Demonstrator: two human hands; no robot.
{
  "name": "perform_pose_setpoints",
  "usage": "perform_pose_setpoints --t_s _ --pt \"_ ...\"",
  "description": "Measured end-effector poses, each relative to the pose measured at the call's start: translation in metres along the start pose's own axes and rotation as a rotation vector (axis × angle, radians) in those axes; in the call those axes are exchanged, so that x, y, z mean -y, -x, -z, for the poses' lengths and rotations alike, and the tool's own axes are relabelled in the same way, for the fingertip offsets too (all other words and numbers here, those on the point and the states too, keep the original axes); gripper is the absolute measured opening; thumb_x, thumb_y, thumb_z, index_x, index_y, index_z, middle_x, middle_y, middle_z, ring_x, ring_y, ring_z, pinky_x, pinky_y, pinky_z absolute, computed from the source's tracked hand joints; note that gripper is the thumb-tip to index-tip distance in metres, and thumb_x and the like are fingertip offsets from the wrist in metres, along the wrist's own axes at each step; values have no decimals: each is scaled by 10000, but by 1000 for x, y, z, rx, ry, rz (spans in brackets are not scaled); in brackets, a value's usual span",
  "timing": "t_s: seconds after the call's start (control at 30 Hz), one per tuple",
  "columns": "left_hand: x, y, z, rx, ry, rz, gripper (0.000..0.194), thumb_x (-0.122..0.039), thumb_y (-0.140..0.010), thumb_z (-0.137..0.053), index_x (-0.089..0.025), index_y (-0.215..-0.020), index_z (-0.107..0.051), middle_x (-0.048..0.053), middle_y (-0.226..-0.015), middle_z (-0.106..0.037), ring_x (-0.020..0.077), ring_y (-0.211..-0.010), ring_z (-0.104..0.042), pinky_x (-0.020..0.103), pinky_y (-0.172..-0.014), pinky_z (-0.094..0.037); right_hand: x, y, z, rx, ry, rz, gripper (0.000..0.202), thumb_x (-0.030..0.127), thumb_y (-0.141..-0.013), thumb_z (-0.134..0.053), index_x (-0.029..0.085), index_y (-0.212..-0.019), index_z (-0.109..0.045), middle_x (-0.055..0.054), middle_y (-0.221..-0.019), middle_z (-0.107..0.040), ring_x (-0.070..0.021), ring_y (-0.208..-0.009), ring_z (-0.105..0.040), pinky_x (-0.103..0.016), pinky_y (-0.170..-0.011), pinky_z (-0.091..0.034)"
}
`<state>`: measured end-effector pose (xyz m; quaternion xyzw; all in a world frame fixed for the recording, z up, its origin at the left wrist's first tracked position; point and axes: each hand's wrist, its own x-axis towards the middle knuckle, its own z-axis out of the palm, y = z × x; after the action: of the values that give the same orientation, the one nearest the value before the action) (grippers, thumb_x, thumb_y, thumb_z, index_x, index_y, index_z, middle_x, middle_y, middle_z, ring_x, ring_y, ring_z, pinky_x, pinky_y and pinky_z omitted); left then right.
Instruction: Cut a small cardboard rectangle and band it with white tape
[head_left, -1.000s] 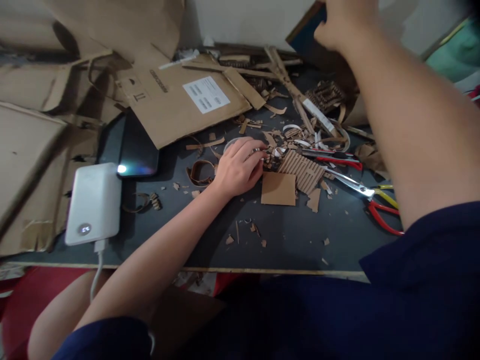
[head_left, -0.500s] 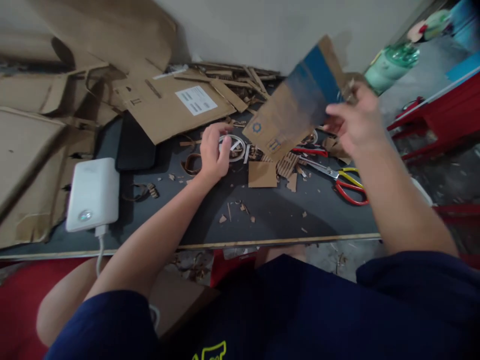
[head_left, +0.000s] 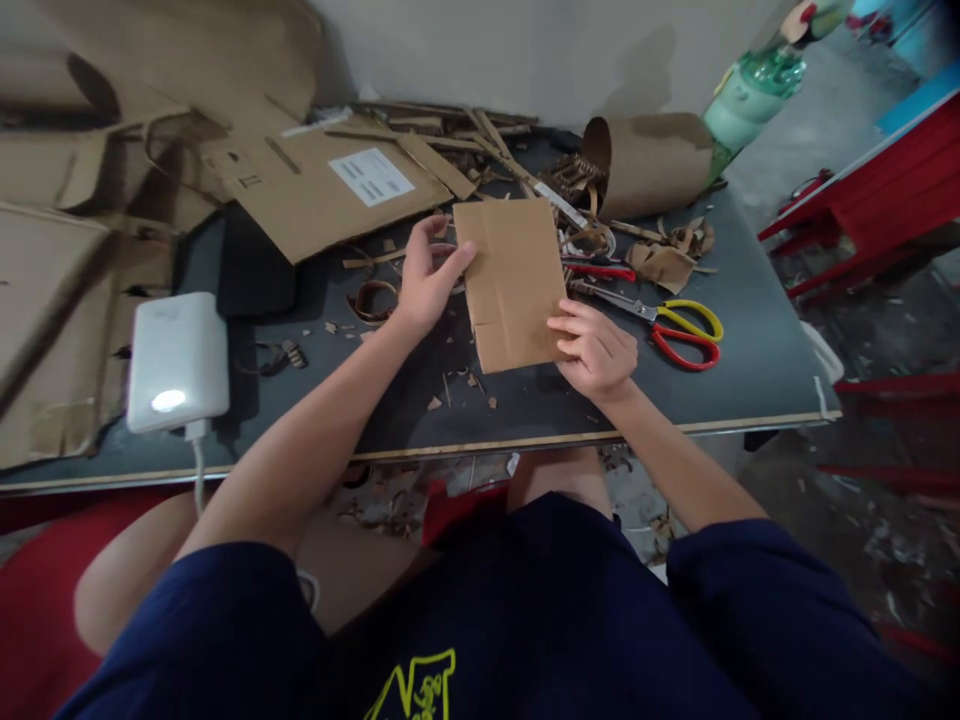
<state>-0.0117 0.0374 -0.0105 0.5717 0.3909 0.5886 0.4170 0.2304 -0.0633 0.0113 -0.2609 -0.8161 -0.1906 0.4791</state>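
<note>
A plain brown piece of cardboard (head_left: 517, 285) is held up over the dark table, its unprinted face toward me. My right hand (head_left: 596, 350) is closed on its lower right edge, thumb hidden behind the fingers. At its upper left edge is my left hand (head_left: 433, 275), fingers and thumb apart; the thumb tip overlaps the edge, and whether it presses there is unclear. Just right of the cardboard lie scissors (head_left: 660, 318) with one yellow and one red handle. A red-handled tool (head_left: 600, 270) lies above them, partly covered.
A white power bank (head_left: 178, 360) with a cable stands at left. Behind are a labelled cardboard sheet (head_left: 330, 195), a black flat object (head_left: 256, 265) and cardboard strips. A cardboard tube (head_left: 656, 165) and green plastic bottle (head_left: 757, 100) lie back right. Scraps (head_left: 465, 388) dot the table.
My right hand has brought the cardboard down and left from the upper right, turning its printed face away. My left hand has barely moved. The cardboard tube has come into view.
</note>
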Motion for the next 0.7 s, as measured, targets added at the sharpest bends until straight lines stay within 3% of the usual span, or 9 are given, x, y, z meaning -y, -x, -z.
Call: perform_pose_setpoints --t_s 0.2,0.33,0.4,0.47,0.6,0.7 --pt "-25 11 -10 346 287 342 582 -545 -671 -809 -142 -1044 -618 127 -1056 -714 370 -1149 -659 490 -979 -559 6 0 -3 87 76 44 229 7 -816 -612 209 -763 -518 -18 -949 -782 -204 -1031 -754 -266 -772 -635" --pt "-29 14 -13 384 320 387 549 -437 -627 -855 -142 -1033 -631 120 -1051 -732 374 -1137 -673 511 -1008 -560 6 -1 -6 77 114 -12 229 3 -807 -527 227 -820 -575 -34 -996 -745 -196 -1027 -720 -335 -872 -622" --pt "-26 12 -11 327 333 384 568 -455 -616 -862 -147 -1036 -635 118 -1063 -731 384 -1149 -666 517 -994 -572 2 -1 -6 58 105 -154 248 31 -790 -531 226 -923 -607 -80 -1092 -710 -225 -1085 -687 -389 -904 -606" --pt "-23 9 -9 259 347 378 596 -474 -609 -869 -158 -1057 -633 110 -1091 -727 388 -1177 -652 518 -991 -578 -4 0 -6 36 -20 -392 278 100 -796 -549 218 -1044 -597 -113 -1140 -683 -235 -1084 -677 -389 -843 -609" --pt "-20 6 -7 205 379 346 600 -513 -639 -859 -176 -1075 -620 97 -1144 -715 381 -1245 -615 515 -1039 -553 -14 -5 -7 120 -650 -979 299 408 -861 -560 240 -1108 -552 -69 -1024 -706 -178 -805 -711 -292 -572 -571" --pt "-21 7 -7 231 407 333 617 -535 -640 -865 -176 -1076 -616 96 -1147 -713 384 -1275 -595 524 -1076 -527 -15 -18 -9 206 -974 -1230 525 655 -748 -685 239 -1048 -575 -34 -924 -711 -161 -671 -700 -263 -479 -540"
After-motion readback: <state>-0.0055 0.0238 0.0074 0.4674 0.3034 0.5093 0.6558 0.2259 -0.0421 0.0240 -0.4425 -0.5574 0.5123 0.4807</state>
